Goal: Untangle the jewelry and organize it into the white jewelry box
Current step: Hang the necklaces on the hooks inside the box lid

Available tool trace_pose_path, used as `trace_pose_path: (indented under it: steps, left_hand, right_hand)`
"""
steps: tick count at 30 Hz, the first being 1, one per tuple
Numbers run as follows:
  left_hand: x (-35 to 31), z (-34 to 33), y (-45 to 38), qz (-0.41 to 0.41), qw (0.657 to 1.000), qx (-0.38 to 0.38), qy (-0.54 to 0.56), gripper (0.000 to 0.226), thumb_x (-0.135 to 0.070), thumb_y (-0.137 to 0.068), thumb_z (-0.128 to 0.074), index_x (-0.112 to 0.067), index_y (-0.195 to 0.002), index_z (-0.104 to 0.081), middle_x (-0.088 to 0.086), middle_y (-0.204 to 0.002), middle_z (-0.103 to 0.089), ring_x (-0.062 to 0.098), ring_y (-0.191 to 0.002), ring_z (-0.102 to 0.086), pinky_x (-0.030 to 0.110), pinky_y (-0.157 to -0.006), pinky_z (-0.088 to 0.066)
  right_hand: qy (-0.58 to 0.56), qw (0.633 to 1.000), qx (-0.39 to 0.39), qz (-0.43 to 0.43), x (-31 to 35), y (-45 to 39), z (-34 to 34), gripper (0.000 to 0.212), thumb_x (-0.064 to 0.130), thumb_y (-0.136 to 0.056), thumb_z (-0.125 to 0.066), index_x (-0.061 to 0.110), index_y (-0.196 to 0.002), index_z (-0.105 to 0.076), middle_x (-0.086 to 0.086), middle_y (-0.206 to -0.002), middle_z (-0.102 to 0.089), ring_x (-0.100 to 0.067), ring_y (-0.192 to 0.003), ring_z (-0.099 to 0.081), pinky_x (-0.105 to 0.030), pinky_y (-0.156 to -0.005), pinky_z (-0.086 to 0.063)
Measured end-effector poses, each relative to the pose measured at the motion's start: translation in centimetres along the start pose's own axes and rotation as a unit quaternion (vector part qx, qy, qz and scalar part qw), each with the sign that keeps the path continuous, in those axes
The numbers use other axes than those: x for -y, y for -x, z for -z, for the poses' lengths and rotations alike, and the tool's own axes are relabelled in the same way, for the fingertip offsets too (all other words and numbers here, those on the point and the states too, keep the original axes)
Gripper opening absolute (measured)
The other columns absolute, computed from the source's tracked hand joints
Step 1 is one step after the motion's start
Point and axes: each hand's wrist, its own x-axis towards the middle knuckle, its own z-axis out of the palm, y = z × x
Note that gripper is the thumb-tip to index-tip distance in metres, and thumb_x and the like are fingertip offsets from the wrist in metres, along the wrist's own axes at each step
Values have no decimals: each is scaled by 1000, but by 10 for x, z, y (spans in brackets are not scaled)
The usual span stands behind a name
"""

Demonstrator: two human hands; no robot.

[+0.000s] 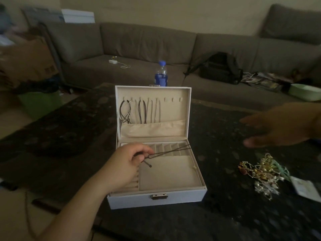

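On the dark patterned table [225,214], seen from the head camera, a white jewelry box [157,197] stands open with its lid upright and its metal clasp facing the person. Inside the lid, several dark cord necklaces [133,110] hang from the small hooks along the top, their lower ends tucked into the cream fabric pocket [152,129] below. The left hand [125,162] reaches in over the box's left side, fingers curled, pinching a thin dark cord necklace [172,150] — the cord runs from the fingertips up and to the right across the row of small slot compartments, while a short end with a tiny bead hangs down toward the flat beige tray pad [166,173]. The right hand [281,126] hovers above the table well to the right of the box, blurred, its fingers spread and fairly straight, holding nothing. Below that hand, on the table and well apart from the box, lies a tangled heap of jewelry [260,173] (gold and silver chains, something pale green mixed in), with a small pale card [305,187] just beside it on the right. Behind the box stands a plastic bottle with a blue cap [161,73], and beyond it a grey-brown sofa [139,49] carries a black bag [220,68].
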Motion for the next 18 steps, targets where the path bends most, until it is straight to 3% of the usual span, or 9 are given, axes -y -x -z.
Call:
trace_pose_path:
  steps: [2, 3, 4, 6, 8, 10, 13, 16, 18]
  left_hand:
    - [-6, -9, 2, -26, 998, -2, -49, 35, -12, -101, -49, -45, -105, -60, -26, -106, -56, -12, -102, -52, 6, -86, -41]
    - [-8, -13, 4, -39, 997, -3, -70, 33, -12, -101, -48, -43, -107, -59, -23, -105, -53, -9, -101, -51, 7, -84, -40]
    - [-10, -17, 5, -50, 995, -2, -85, 32, -12, -101, -47, -42, -105, -58, -22, -104, -50, -6, -100, -50, 8, -83, -40]
    - [-10, -22, 7, -64, 992, 6, -111, 33, -10, -100, -49, -43, -95, -53, -21, -102, -44, -3, -99, -48, 12, -84, -40]
    - [-9, -24, 7, -61, 986, 11, -153, 33, -11, -98, -50, -39, -82, -48, -19, -97, -42, -1, -95, -47, 16, -84, -41]
    - [-8, -19, 4, -44, 987, 2, -155, 32, -15, -100, -47, -33, -73, -50, -12, -86, -49, 2, -82, -49, 18, -74, -40]
    - [-5, -6, -2, 2, 999, 12, -31, 42, -21, -100, -40, -18, -60, -52, 2, -61, -51, 11, -55, -47, 26, -58, -41]
    - [-3, 10, -4, -26, 997, 25, 68, 40, -41, -86, -39, -24, -49, -42, 0, -52, -37, 14, -52, -37, 28, -61, -38]
    - [-5, 19, -3, -44, 994, 54, 81, 36, -44, -79, -40, -27, -47, -38, -2, -52, -32, 16, -53, -32, 32, -60, -35]
  right_hand:
    - [50, 995, -74, -36, -13, -17, 13, 86, 79, -74, -23, 37, -149, -29, -1, -150, -43, -22, -133, -45, -38, -113, -31]
    - [40, 990, -133, -14, -25, -25, 16, 70, 72, -82, -29, 36, -141, -42, -5, -142, -52, -25, -126, -50, -40, -110, -37]
    - [36, 991, -126, -4, -21, -27, 14, 47, 61, -91, -39, 36, -128, -55, -6, -128, -61, -26, -114, -57, -42, -103, -44]
    - [62, 964, -257, 36, -33, -40, 7, 12, 34, -92, -58, 32, -98, -67, -6, -97, -70, -25, -87, -62, -42, -85, -53]
    - [36, 937, -341, 74, -32, -43, 25, 9, 21, -88, -64, 22, -89, -73, -4, -78, -67, -22, -72, -59, -33, -74, -48]
    - [-20, 958, -270, 97, -29, -38, 38, 10, 29, -89, -65, 26, -83, -73, 1, -72, -67, -16, -70, -60, -33, -70, -46]
    - [-53, 986, -97, 128, -37, -31, 23, 30, 62, -81, -54, 36, -81, -70, 10, -76, -68, -7, -74, -64, -35, -73, -51]
    - [-72, 984, 59, 152, -66, -33, -24, 44, 77, -75, -52, 37, -78, -68, 6, -79, -67, -14, -76, -65, -37, -73, -54]
    - [-148, 967, 124, 166, -85, -32, -63, 46, 78, -73, -58, 33, -75, -68, 2, -76, -66, -24, -70, -61, -43, -68, -52]
